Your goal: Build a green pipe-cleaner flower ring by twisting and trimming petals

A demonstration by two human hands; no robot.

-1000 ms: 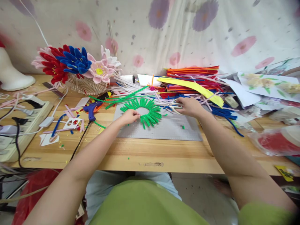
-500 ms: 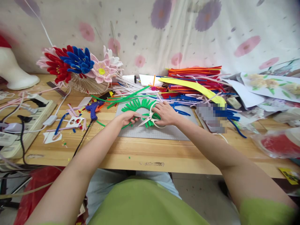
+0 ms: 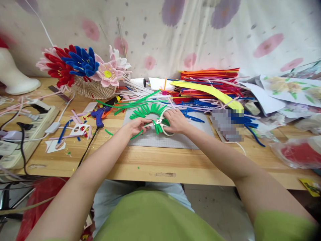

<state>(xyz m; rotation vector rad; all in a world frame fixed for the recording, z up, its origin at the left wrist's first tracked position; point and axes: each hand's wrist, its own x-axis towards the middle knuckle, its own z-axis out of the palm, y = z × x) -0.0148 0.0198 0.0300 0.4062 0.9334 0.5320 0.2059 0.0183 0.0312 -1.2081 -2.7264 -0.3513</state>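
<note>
White-handled scissors (image 3: 158,121) are gripped in my right hand (image 3: 177,121), its fingers wrapped around the handle loops. Their blades point left and lie nearly together at my left hand (image 3: 138,127). My left hand pinches a green pipe cleaner (image 3: 137,135), whose tail shows below the fingers; the pinched end is partly hidden. Cut green pipe cleaner pieces (image 3: 142,111) fan out in an arc just behind both hands, some lying under the scissors. All this is above a grey cutting mat (image 3: 160,143).
Long green pipe cleaners (image 3: 135,103) lie behind the mat, beside bundles of red and orange ones (image 3: 209,74). A purple glue gun (image 3: 99,116) sits left of the mat, fuzzy flowers (image 3: 82,63) behind it. A power strip (image 3: 37,137) is far left; a phone-like blurred object (image 3: 225,125) lies right.
The scissor blades, spread apart before, have come nearly together near my left fingers. Both hands stay in almost the same place; the view has shifted slightly.
</note>
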